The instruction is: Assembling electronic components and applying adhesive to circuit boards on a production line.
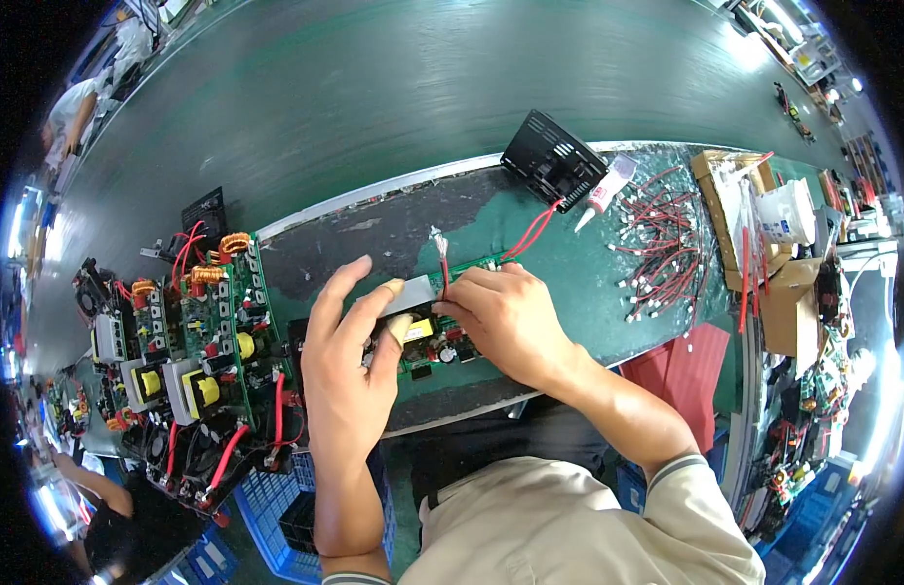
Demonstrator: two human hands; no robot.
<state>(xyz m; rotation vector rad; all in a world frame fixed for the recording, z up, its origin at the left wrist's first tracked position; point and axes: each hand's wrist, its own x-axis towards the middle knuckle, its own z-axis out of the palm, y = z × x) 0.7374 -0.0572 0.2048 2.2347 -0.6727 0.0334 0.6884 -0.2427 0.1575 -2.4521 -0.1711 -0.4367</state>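
Note:
A green circuit board (462,264) lies in front of me on the bench. It carries a silver metal block (410,294), a yellow-wrapped transformer (418,331) and small capacitors. My left hand (350,356) is over the board's left end, fingers apart, index finger and thumb tips at the block and transformer. My right hand (510,314) is closed over the board's right part, its fingertips pinching the lower end of a short red wire (444,268) that stands upright. Other red wires run from behind this hand to a black vented housing (548,156).
Several assembled boards (213,312) stand at left. To the right lie a glue bottle (608,190), a pile of red wires with white connectors (667,244), a cardboard box (715,195) and a white tub (786,213). A blue crate (267,517) sits below the bench edge.

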